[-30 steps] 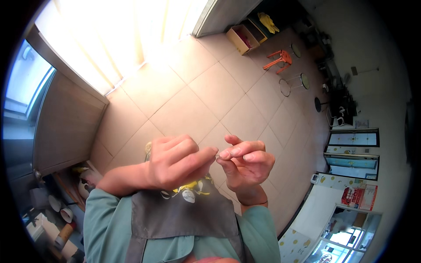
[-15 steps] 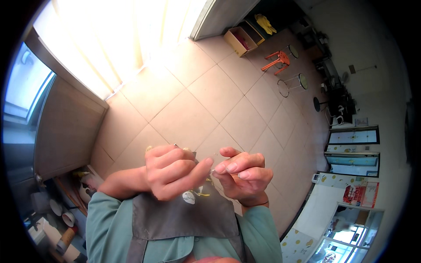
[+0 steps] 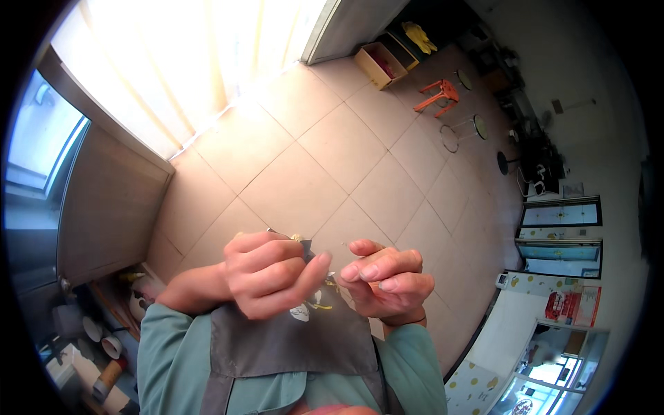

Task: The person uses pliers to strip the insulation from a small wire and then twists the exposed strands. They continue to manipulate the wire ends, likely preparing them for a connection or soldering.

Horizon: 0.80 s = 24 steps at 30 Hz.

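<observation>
My left hand (image 3: 270, 275) is curled into a loose fist in front of my chest. A flat dark grey piece (image 3: 308, 249) shows past its fingers, beside a small pale yellow bit (image 3: 297, 237); most of what it holds is hidden. To its right, my right hand (image 3: 387, 280) has thumb and fingers pressed together in a pinch, and anything in it is too small to name. A narrow gap separates the hands, with a tiny whitish bit (image 3: 330, 277) in it. Below them, white and yellow printed shapes mark my grey-brown apron (image 3: 290, 346).
Beyond my hands lies a tiled floor (image 3: 297, 173). An orange stool (image 3: 439, 97) and a cardboard box (image 3: 380, 66) stand at the far right. A cabinet (image 3: 114, 200) is on the left, with cups and clutter (image 3: 104, 353) below it. A bright curtain (image 3: 187, 62) hangs behind.
My right hand has shifted slightly right and away from the left, so the gap between them is wider. More of the dark grey piece shows by my left fingers.
</observation>
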Each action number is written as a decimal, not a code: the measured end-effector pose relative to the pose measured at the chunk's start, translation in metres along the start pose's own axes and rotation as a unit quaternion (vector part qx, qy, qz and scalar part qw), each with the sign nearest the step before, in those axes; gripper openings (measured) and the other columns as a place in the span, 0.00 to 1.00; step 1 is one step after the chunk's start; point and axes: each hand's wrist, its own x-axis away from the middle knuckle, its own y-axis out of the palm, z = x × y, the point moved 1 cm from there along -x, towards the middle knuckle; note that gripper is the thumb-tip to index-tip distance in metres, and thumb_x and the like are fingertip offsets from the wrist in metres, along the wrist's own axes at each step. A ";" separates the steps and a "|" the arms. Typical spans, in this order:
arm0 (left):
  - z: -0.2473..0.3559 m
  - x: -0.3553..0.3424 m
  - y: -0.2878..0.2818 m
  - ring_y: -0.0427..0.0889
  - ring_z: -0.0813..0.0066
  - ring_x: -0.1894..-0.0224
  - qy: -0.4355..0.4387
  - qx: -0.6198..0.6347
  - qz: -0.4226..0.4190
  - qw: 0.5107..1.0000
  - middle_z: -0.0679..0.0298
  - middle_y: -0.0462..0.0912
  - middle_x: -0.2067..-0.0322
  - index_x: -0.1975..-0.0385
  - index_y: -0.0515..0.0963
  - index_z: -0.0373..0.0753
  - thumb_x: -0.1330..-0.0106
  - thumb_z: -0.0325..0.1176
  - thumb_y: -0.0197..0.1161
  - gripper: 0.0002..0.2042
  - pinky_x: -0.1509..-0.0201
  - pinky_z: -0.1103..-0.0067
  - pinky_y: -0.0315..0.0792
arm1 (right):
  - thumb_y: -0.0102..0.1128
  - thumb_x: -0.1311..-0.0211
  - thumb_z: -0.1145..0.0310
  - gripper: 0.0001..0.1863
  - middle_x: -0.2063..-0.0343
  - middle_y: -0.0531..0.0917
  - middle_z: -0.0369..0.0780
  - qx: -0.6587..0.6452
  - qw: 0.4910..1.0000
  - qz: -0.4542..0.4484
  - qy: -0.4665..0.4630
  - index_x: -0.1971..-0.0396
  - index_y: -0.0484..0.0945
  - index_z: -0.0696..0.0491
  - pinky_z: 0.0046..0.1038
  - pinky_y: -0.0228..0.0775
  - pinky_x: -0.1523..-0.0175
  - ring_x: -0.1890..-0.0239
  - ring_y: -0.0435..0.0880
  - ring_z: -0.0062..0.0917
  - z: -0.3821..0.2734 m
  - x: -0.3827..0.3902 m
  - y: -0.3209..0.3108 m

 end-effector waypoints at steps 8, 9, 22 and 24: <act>-0.001 -0.002 0.004 0.76 0.78 0.77 -0.002 0.005 0.009 1.000 0.70 0.72 0.79 0.66 0.86 0.32 0.59 0.26 0.66 0.16 0.78 0.84 0.65 | 0.70 0.43 0.90 0.30 0.51 0.76 0.42 0.011 1.000 -0.008 0.017 0.50 0.63 0.50 0.41 0.77 0.32 0.53 0.89 0.27 -0.001 0.002 -0.001; -0.002 -0.002 0.004 0.76 0.78 0.77 -0.003 0.009 0.008 1.000 0.70 0.72 0.79 0.66 0.86 0.32 0.59 0.26 0.65 0.16 0.78 0.84 0.65 | 0.70 0.41 0.89 0.30 0.51 0.75 0.38 0.022 0.999 -0.011 0.031 0.50 0.63 0.47 0.39 0.77 0.31 0.53 0.89 0.23 -0.003 0.002 -0.001; -0.003 -0.001 0.005 0.76 0.78 0.78 -0.003 0.013 0.013 1.000 0.70 0.71 0.80 0.66 0.86 0.33 0.57 0.26 0.66 0.15 0.79 0.84 0.64 | 0.71 0.50 0.95 0.34 0.50 0.76 0.44 -0.001 1.000 -0.023 -0.006 0.52 0.62 0.51 0.41 0.78 0.32 0.52 0.89 0.33 0.002 0.003 -0.002; -0.003 -0.001 0.005 0.76 0.78 0.78 -0.002 0.014 0.012 1.000 0.70 0.71 0.79 0.66 0.86 0.33 0.56 0.26 0.66 0.15 0.79 0.84 0.64 | 0.71 0.50 0.95 0.34 0.50 0.76 0.44 0.000 1.000 -0.019 -0.008 0.52 0.62 0.51 0.41 0.78 0.33 0.53 0.89 0.32 0.002 0.003 0.000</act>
